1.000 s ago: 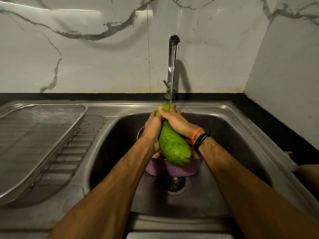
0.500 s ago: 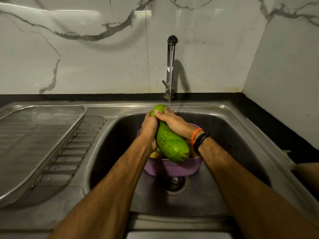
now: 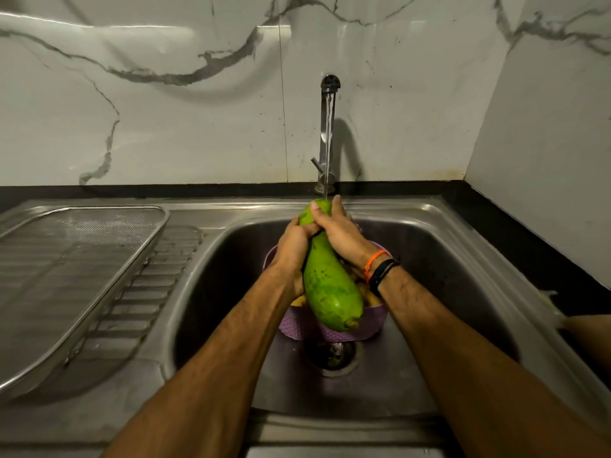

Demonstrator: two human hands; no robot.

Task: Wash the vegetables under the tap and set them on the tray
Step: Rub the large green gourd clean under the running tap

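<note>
While tap (image 3: 328, 133) runs, left hand (image 3: 292, 247) & right hand (image 3: 344, 234) grip green gourd (image 3: 327, 285) over basket (image 3: 297, 327).

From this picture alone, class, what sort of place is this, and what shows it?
Most likely a home kitchen: a steel sink with a running tap, a mesh tray on the drainboard, and both hands washing a green gourd.

2 hands (image 3: 294, 241) gripping gourd (image 3: 330, 285), possibly papaya

Head view, downward over sink (image 3: 463, 246)
</note>
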